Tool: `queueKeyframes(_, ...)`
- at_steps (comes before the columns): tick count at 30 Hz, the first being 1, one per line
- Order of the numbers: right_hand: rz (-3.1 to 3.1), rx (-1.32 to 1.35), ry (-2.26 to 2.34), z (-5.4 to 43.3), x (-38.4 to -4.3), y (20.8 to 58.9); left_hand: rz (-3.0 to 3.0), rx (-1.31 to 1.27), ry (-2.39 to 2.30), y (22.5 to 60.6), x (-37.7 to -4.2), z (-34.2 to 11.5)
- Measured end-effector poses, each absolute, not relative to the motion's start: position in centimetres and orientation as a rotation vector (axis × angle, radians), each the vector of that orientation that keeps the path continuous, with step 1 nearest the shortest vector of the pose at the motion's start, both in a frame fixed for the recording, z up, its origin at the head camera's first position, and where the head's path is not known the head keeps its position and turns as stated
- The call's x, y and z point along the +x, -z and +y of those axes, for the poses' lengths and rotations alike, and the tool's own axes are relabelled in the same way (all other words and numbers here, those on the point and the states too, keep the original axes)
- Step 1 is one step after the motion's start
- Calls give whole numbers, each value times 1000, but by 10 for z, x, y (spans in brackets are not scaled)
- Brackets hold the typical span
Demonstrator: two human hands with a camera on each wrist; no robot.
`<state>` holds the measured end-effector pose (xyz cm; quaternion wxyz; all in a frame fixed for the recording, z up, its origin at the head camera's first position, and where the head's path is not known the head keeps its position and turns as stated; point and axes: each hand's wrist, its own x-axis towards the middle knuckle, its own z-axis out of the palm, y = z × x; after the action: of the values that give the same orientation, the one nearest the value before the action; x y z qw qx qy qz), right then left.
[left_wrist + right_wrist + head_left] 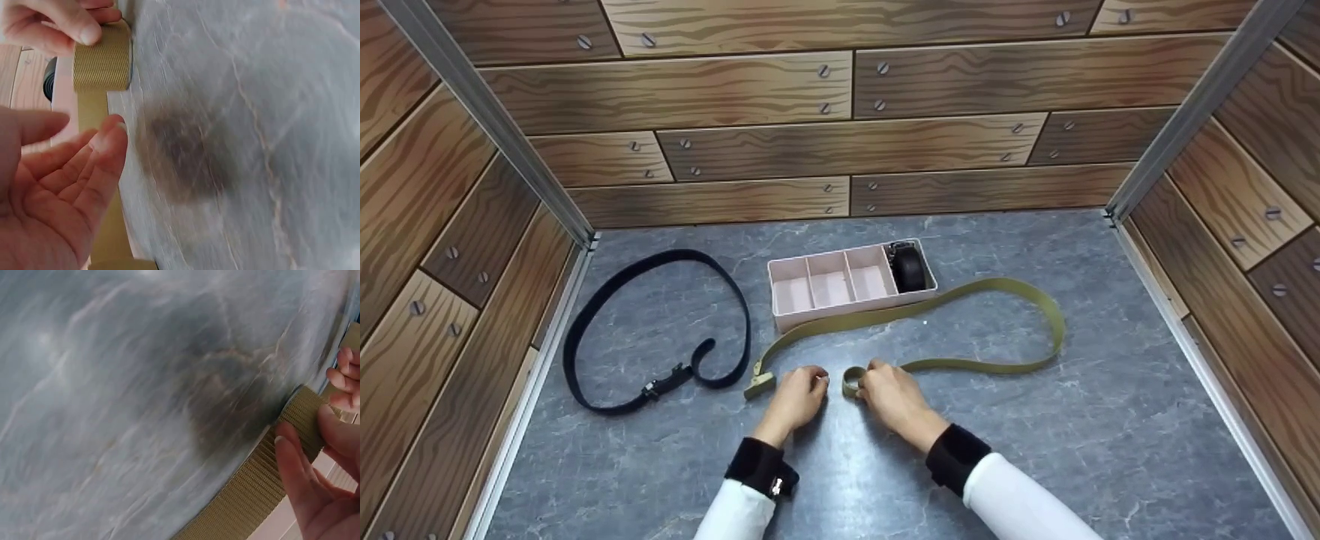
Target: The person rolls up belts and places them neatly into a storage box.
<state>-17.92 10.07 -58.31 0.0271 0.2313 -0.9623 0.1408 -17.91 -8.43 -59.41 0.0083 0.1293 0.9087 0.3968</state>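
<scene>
An olive webbing belt (1059,322) lies on edge in a long curve on the grey surface. Its free end is curled into a small coil (850,392), which my right hand (894,394) pinches between thumb and fingers. The ribbed weave of the coil (102,64) shows up close in the left wrist view. My left hand (797,397) is just left of the coil, fingers loosely bent, holding nothing. Beside it lies the belt's olive buckle (760,385), at the other end of the strap.
Behind the hands stands a pale pink tray (830,289) with compartments; its right one holds a rolled black belt (910,270). The olive strap runs along the tray's front. On the left, a black belt (573,337) with a buckle lies looped. Wood-patterned walls (750,150) enclose the surface.
</scene>
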Motion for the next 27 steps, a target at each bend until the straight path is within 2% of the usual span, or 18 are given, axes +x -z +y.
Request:
queueKeyframes(7,-2906,770,-275,88,-170,584,2778,101,-1277,587,-179,-71)
queueKeyframes(11,-2881,873,-286,90,-173,584,2821,17,-1203,585,-182,-65)
queueKeyframes(20,-2748,1276,-295,124,-191,585,2891,300,-1029,584,-191,-64)
queueKeyframes(27,-2595,1279,-134,125,-191,589,2894,403,-954,585,-195,-61)
